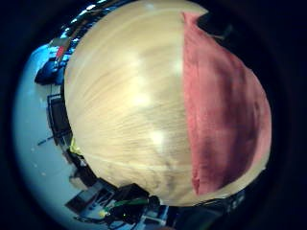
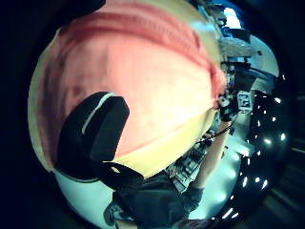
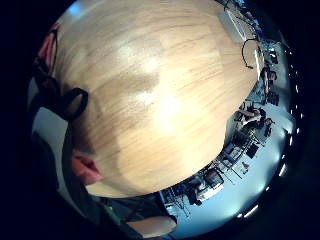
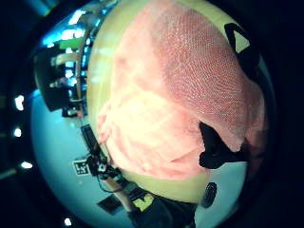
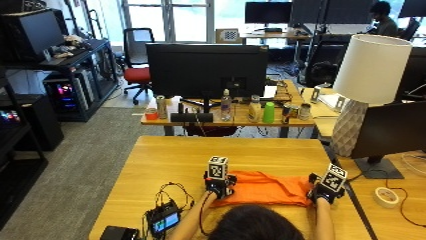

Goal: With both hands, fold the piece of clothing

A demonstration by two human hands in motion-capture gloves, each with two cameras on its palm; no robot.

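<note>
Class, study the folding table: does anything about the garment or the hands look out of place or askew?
Nothing stands out. The orange garment lies as a long flat band on the wooden table, with the left hand and right hand at its opposite ends.

the piece of clothing (image 5: 261, 188) is an orange garment lying flat on the wooden table, near the edge closest to the person. it is folded into a long, low band running from side to side, with a few soft creases across its top. its near edge looks fairly straight and its far edge slightly uneven. in the right thumb side palm view the cloth (image 4: 180, 109) shows a fine mesh weave and overlapping layers.
</note>
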